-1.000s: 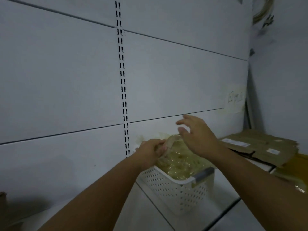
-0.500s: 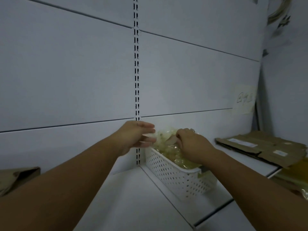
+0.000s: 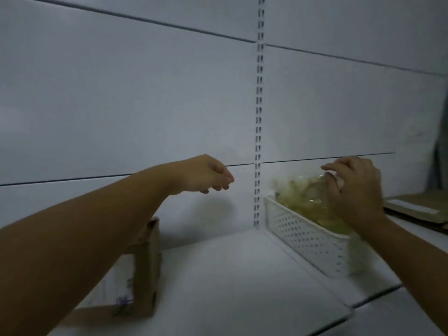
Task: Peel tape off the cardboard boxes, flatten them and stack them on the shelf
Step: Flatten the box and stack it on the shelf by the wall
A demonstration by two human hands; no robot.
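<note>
Our right hand (image 3: 354, 190) pinches a pale tape scrap (image 3: 337, 178) over the white perforated basket (image 3: 305, 236); our left hand (image 3: 206, 174) hovers, fingers loosely curled together, holding nothing. A cardboard box (image 3: 145, 265) stands on the shelf (image 3: 230, 275) under our left forearm, flattened cardboard (image 3: 412, 209) lying beyond the basket.

White back wall (image 3: 121, 105) of wide panels with dark horizontal seams, one slotted upright rail (image 3: 259, 117), white shelf (image 3: 230, 275) below, dim bluish light throughout.
</note>
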